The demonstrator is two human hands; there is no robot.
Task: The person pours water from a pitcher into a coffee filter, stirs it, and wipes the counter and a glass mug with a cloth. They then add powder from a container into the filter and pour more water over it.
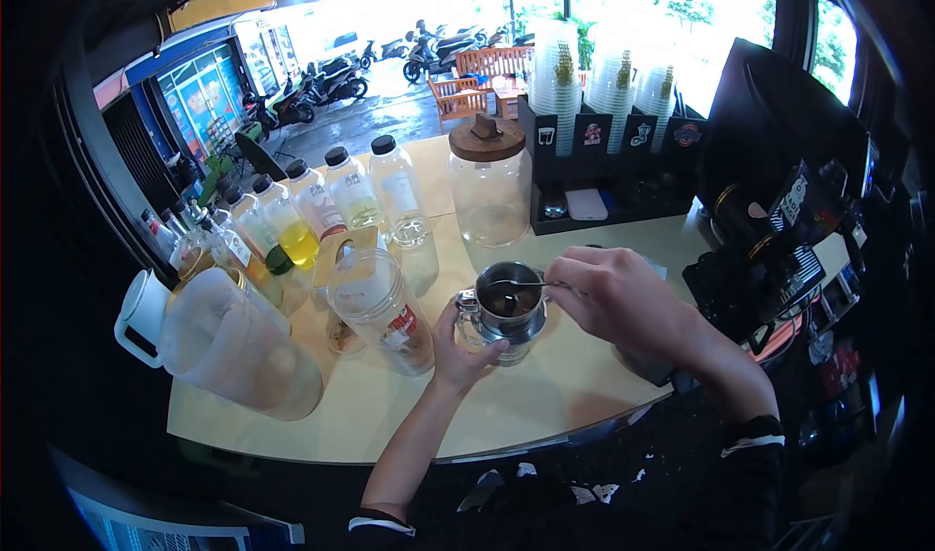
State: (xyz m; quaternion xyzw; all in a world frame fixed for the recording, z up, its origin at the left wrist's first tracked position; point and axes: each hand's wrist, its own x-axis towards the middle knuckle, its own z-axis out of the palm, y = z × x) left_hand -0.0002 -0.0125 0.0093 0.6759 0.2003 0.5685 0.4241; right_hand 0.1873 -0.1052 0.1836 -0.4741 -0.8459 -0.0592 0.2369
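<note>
A metal drip filter point(524, 325) with dark contents sits on top of a glass mug point(508, 355) on the counter. My left hand point(462, 354) is closed around the side of the filter and mug, its thumb along the metal rim. Between the pinched fingers of my right hand point(606, 286) is the handle of a thin metal spoon point(526, 283), whose bowl end dips into the filter. To the left of my left hand stands a tall clear plastic jar point(375, 298) with a red label.
Behind are a glass jar point(490, 195) with a wooden lid and a black cup rack point(623, 186). Several capped bottles point(399, 192) line the counter's left side. A large translucent pitcher point(234, 346) stands front left, and black equipment point(750, 249) is at right.
</note>
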